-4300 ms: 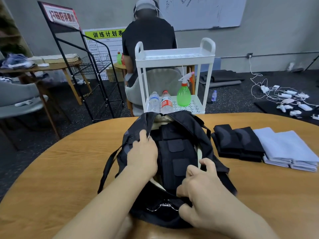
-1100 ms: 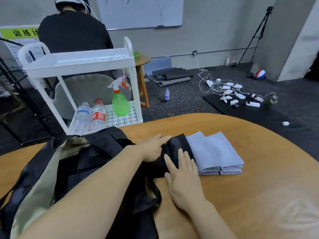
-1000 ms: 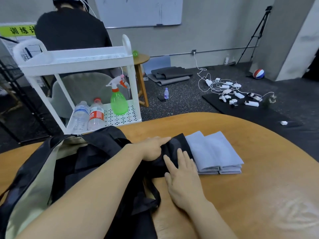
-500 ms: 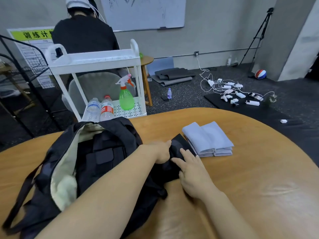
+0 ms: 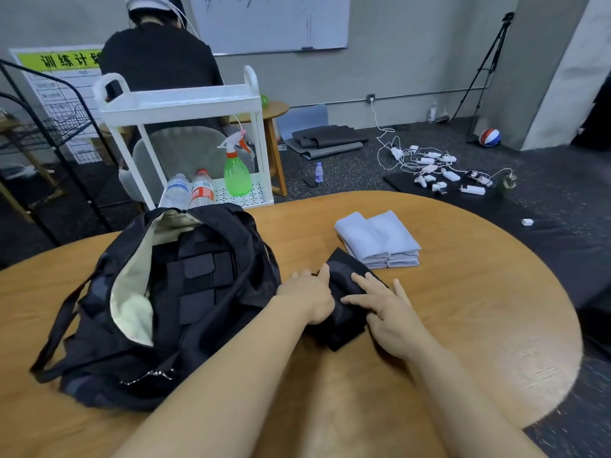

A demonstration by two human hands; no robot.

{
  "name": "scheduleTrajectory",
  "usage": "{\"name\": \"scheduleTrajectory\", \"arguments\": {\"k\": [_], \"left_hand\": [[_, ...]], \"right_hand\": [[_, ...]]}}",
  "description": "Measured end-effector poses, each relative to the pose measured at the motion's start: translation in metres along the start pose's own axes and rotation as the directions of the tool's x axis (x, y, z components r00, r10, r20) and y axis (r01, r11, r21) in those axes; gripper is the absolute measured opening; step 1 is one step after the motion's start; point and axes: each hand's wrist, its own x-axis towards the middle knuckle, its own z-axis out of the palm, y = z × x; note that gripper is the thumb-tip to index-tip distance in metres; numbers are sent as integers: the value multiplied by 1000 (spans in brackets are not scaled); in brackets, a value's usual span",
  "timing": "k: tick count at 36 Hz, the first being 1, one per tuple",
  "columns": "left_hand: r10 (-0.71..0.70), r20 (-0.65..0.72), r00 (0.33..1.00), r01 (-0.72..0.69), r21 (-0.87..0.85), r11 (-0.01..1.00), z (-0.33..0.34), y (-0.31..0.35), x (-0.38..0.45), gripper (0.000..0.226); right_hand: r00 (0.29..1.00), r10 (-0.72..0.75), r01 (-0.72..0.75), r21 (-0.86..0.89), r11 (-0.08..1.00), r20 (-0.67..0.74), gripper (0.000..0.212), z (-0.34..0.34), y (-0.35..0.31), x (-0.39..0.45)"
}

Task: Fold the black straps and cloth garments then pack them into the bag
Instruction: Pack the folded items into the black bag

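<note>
Now we gather the folded black straps (image 5: 344, 294) off the counter (image 5: 463, 325), at 3 o'clock of the open bag (image 5: 158, 292). Left hand (image 5: 309, 297) grips their near edge; right hand (image 5: 386, 312) lies on top, fingers (image 5: 362, 281) extended. Next, we judge: lift and tuck inside. Folded cloths (image 5: 380, 239) wait at 1 o'clock.

Two bare forearms, no sleeves in view, left hand (image 5: 309, 297), right hand (image 5: 391, 312), no rings or watch visible

"训练计" in black on the yellow-green header of the wall poster (image 5: 62, 61)
</note>
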Motion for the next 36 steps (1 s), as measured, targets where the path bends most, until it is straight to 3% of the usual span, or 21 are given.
{"name": "scheduleTrajectory", "arguments": {"k": [6,11,13,16,18,20,22,24,27,29,36], "left_hand": [[-45,-99,994,40,-54,998,14,15,-17,63],[-64,-133,989,49,-112,992,21,20,-27,58],[-60,-160,985,37,-142,989,20,19,-30,52],[-77,-216,973,44,-155,987,13,15,-36,54],[-89,-272,958,48,-152,987,8,12,-40,46],[-58,-340,939,-11,-198,980,5,10,-40,25],[14,-369,929,-126,-282,951,6,9,-33,22],[66,-351,934,-214,-402,890,9,11,-25,40],[44,-310,950,-239,-626,743,13,16,-22,52],[19,-295,955,-226,-687,691,18,18,-20,50],[40,-242,969,-190,-638,746,33,23,-20,58]], "right_hand": [[999,35,-35,6,999,11,69,-6,4,-3],[995,77,-67,168,984,-58,67,-12,2,-6],[973,161,-95,351,931,-163,65,-14,-5,-8],[867,368,-81,633,770,-337,56,-20,-22,-19],[805,465,-88,701,708,-369,43,-22,-32,-24],[801,501,-117,735,668,-328,42,-18,-35,-30],[809,512,-146,746,650,-288,50,-9,-36,-34],[800,536,-193,730,655,-269,60,3,-39,-35],[785,569,-245,721,648,-245,72,17,-45,-35],[792,560,-270,684,677,-242,66,25,-46,-32],[855,482,-354,463,813,-193,58,37,-33,-19]]}}
